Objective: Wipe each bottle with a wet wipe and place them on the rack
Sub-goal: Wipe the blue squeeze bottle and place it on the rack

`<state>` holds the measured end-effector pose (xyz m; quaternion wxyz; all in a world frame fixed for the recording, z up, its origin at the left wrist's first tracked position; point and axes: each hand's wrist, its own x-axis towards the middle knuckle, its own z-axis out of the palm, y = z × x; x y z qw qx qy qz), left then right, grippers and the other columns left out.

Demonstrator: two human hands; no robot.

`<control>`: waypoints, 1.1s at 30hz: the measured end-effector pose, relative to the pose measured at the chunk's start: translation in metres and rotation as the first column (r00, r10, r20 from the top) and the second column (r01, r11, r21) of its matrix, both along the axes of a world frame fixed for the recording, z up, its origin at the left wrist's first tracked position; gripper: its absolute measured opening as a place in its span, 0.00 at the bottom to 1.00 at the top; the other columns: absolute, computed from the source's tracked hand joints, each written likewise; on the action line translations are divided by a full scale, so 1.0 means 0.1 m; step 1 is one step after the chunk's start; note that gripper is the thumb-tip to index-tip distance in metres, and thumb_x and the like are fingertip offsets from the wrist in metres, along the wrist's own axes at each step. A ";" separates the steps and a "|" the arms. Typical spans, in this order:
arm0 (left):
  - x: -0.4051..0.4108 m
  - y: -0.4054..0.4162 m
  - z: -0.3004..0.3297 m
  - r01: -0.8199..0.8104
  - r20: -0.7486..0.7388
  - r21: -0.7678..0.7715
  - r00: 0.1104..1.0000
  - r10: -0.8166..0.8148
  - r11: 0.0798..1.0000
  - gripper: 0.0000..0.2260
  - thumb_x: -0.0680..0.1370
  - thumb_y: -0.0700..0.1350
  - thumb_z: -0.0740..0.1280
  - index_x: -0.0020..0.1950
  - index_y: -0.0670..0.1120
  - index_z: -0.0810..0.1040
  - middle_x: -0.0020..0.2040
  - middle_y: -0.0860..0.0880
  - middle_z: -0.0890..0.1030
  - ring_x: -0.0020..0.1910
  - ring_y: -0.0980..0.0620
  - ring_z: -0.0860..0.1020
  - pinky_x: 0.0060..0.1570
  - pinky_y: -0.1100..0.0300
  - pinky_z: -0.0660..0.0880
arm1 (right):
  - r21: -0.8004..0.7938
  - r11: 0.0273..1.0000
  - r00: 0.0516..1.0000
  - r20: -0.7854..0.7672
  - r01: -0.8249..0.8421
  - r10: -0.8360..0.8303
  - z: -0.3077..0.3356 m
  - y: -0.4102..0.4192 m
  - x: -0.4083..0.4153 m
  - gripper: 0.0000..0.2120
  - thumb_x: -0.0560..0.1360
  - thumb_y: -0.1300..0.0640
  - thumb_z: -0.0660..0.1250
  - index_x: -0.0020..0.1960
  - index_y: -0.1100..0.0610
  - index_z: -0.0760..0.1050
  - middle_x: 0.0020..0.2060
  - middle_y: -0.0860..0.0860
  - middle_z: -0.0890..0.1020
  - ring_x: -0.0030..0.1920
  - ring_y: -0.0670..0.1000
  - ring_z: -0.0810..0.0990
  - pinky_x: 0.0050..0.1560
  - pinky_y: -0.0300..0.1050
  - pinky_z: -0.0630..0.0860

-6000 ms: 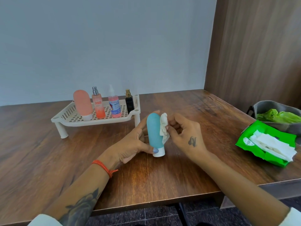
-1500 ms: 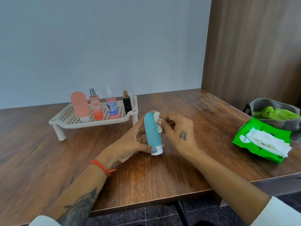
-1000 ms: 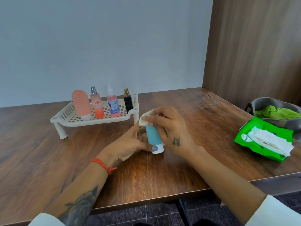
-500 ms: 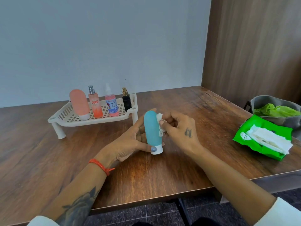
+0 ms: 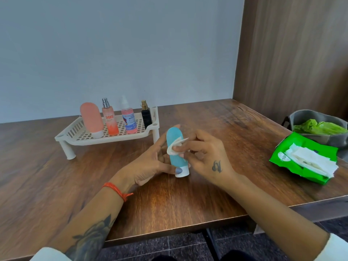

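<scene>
Fingers of the left hand curl round the blue bottle and hold it, with the thumb low near its white cap. Right hand pinches a small white wipe and presses it on the bottle's side. The bottle stands cap down on the brown wooden table, near the front of the white rack. On the rack stand a pink bottle, an orange spray bottle, a pink spray bottle and a black bottle. On the right of the table lies a green pack of wipes, just beside a grey bag with something green inside. Behind the table is a pale blue-grey wall, and a brown wood wall is on the right. Below the table edge is a dark floor.
</scene>
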<state>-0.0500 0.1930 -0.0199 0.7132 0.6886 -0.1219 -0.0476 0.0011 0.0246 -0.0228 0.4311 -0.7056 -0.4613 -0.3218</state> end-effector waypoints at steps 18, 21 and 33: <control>-0.01 -0.02 0.00 -0.011 -0.022 -0.032 1.000 0.011 0.999 0.42 0.63 0.28 0.73 0.67 0.64 0.68 0.62 0.48 0.78 0.61 0.46 0.78 0.58 0.51 0.77 | 0.057 0.997 0.987 -0.154 0.045 -0.036 0.00 -0.03 0.05 0.09 0.71 0.61 0.69 0.50 0.59 0.81 0.45 0.50 0.83 0.44 0.40 0.77 0.41 0.25 0.71; -0.01 -0.01 0.03 -0.071 -0.022 -0.057 0.997 0.070 0.996 0.45 0.63 0.27 0.76 0.67 0.64 0.67 0.61 0.45 0.78 0.60 0.46 0.79 0.55 0.52 0.79 | 0.059 0.998 0.962 -0.271 0.027 -0.010 -0.01 -0.08 -0.01 0.07 0.69 0.57 0.68 0.44 0.58 0.82 0.37 0.46 0.81 0.38 0.44 0.78 0.35 0.30 0.72; 0.02 0.00 0.07 -0.196 -0.035 -0.240 0.981 0.193 0.951 0.42 0.58 0.37 0.80 0.66 0.59 0.66 0.55 0.39 0.82 0.50 0.45 0.83 0.39 0.54 0.81 | -0.242 0.961 0.954 0.294 0.130 -0.054 -0.02 -0.19 -0.31 0.11 0.70 0.63 0.61 0.48 0.60 0.80 0.50 0.55 0.79 0.50 0.52 0.75 0.49 0.42 0.74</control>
